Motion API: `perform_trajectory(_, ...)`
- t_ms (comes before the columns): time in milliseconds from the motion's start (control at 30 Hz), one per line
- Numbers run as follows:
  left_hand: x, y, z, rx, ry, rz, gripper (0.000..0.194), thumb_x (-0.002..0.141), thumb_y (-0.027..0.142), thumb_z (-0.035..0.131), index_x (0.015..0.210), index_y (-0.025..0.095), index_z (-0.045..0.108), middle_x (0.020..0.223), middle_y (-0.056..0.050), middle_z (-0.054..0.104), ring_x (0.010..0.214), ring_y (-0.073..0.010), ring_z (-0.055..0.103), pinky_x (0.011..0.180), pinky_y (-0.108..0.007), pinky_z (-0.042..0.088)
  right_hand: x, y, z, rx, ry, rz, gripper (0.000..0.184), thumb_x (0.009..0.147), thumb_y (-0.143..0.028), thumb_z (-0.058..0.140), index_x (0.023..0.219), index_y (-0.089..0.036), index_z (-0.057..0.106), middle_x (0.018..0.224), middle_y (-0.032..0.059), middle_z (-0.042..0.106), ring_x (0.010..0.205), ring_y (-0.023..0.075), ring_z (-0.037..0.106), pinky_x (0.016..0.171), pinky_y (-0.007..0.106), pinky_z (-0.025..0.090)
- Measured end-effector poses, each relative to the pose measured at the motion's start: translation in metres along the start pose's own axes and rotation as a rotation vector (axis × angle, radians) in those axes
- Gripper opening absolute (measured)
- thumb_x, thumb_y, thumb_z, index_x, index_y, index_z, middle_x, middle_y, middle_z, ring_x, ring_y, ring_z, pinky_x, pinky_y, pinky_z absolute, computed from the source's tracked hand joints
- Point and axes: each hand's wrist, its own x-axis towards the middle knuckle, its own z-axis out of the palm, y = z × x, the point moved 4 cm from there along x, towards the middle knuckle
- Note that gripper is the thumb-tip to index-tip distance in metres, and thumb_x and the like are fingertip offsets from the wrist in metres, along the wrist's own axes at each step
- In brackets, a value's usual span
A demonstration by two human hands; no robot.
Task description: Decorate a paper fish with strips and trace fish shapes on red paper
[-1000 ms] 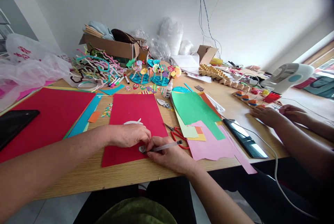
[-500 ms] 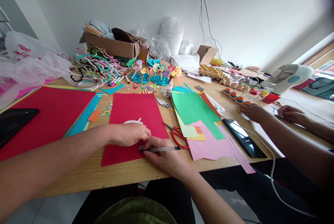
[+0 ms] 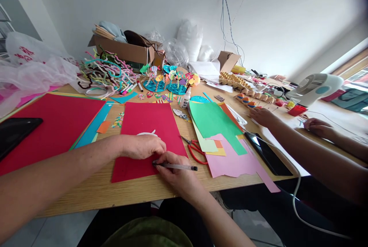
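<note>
A red paper sheet (image 3: 150, 116) lies on the table in front of me. On it is a white paper cutout (image 3: 147, 134), mostly covered by my left hand (image 3: 145, 148), whose closed fingers press down on it. My right hand (image 3: 178, 176) grips a pen (image 3: 181, 167) low on its barrel, the tip end close to the left fingertips at the red sheet. What the tip touches is hidden. Just right of the sheet lie scissors with red handles (image 3: 196, 152). A white glue bottle (image 3: 186, 98) stands beyond the sheet's far right corner.
Coloured paper, a green sheet (image 3: 215, 118) and a pink sheet (image 3: 230, 164), lies at right near a dark phone (image 3: 268, 155). Another phone (image 3: 20, 132) rests on red paper at left. Pipe cleaners (image 3: 106, 72) pile up behind. A co-worker's hand (image 3: 263, 117) is at right.
The pen and my right hand have shifted slightly left, and the pen's back end has tipped lower. My left hand stays put. The co-worker's nearer hand has moved left with a row of orange-and-blue pieces.
</note>
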Motion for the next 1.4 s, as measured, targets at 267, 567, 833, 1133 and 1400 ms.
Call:
perform_trajectory(267,0.0,-0.001,0.0,-0.003,-0.009,-0.018,0.032,0.075,-0.002,0.041,0.066,0.018,0.064,0.077,-0.001,0.065,0.073,-0.0143,0.057,0.079,-0.029,0.041,0.0,0.001,-0.001,-0.007,0.04,0.021,0.006,0.075,-0.014,0.058,0.075,-0.018,0.062,0.065,-0.0015,0.061,0.058,0.0112,0.053,0.055,0.02,0.037)
perform_trajectory(567,-0.001,0.002,-0.002,0.008,0.0,-0.024,0.033,0.077,-0.002,0.042,0.071,0.02,0.066,0.079,0.0,0.066,0.074,-0.014,0.058,0.085,-0.031,0.039,0.0,0.004,-0.001,0.095,-0.022,0.033,0.007,0.076,-0.014,0.055,0.077,-0.018,0.06,0.066,-0.0017,0.06,0.056,0.0099,0.049,0.053,0.019,0.036)
perform_trajectory(833,-0.002,0.002,-0.001,0.005,-0.009,-0.009,0.038,0.076,-0.006,0.043,0.078,0.022,0.068,0.082,0.0,0.067,0.076,-0.0132,0.059,0.086,-0.031,0.039,-0.001,-0.005,-0.012,0.102,-0.087,0.039,0.008,0.074,-0.011,0.053,0.073,-0.017,0.06,0.064,-0.0025,0.055,0.056,0.009,0.045,0.05,0.018,0.033)
perform_trajectory(1133,-0.003,0.001,0.001,0.008,0.009,-0.029,0.031,0.08,0.0,0.046,0.078,0.023,0.067,0.084,0.001,0.067,0.077,-0.0131,0.059,0.091,-0.032,0.037,-0.005,-0.003,-0.017,0.102,-0.125,0.043,0.007,0.075,-0.011,0.051,0.073,-0.017,0.054,0.065,-0.0031,0.051,0.058,0.0088,0.045,0.051,0.018,0.032)
perform_trajectory(1400,-0.001,0.006,0.005,0.051,0.054,-0.109,0.02,0.079,0.005,0.052,0.074,0.02,0.065,0.079,0.001,0.062,0.078,-0.015,0.055,0.074,-0.024,0.04,-0.01,-0.005,-0.021,0.051,-0.13,0.061,0.011,0.073,-0.008,0.049,0.069,-0.018,0.051,0.06,-0.0045,0.048,0.055,0.0082,0.043,0.048,0.017,0.029)
